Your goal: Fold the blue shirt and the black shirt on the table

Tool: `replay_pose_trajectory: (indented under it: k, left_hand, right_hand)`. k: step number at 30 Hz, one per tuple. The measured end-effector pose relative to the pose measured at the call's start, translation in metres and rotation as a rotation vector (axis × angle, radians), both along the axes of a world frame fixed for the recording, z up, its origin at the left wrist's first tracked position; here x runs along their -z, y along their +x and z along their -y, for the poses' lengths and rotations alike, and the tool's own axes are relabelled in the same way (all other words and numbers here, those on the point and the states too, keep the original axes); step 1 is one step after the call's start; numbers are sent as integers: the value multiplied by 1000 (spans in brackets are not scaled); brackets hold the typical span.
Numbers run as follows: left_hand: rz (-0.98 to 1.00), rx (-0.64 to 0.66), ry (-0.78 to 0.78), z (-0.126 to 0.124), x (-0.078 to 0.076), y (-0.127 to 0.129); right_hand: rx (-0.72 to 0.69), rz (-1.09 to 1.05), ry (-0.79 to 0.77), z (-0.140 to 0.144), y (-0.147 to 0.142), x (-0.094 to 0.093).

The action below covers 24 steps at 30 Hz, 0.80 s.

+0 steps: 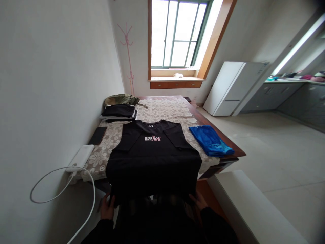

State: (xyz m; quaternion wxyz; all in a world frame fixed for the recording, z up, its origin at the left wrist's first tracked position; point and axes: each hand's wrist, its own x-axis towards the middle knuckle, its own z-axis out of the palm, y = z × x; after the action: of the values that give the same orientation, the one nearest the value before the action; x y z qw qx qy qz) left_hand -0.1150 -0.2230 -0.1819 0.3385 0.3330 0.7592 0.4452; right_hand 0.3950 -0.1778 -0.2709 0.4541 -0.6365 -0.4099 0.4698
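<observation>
A black T-shirt (152, 152) with a small white and pink chest logo lies flat on the table, its sleeves folded inward and its hem hanging over the near edge. My left hand (107, 207) grips the hem's left corner. My right hand (198, 200) grips the hem's right corner. Both hands are below the table edge, partly hidden by the cloth.
The table has a flowered lace cloth (109, 142). A folded blue garment (210, 139) lies at right, folded dark clothes (119, 111) and an olive garment (122, 99) at the far left. A phone (98, 135), white power bank (80, 157) and cable (61, 189) sit by the left wall. A white bench (251, 203) stands at right.
</observation>
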Motion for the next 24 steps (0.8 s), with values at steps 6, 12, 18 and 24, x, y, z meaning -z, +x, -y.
replay_pose_trajectory:
  k: [6,12,18,24]
  left_hand:
    - [223,-163,185,8,-61,-11]
    - [528,-52,210,0,-132,-27]
    - [391,-16,344,-12,-166,-35]
    - [-2,-127,432,-25,-168,-35]
  right_hand:
    - [-9,-167,-26,24,25,-83]
    - [145,-250,174,23,37,-173]
    - [38,-234,382,13,36,-222]
    - [174,190,474,-1,38,-235]
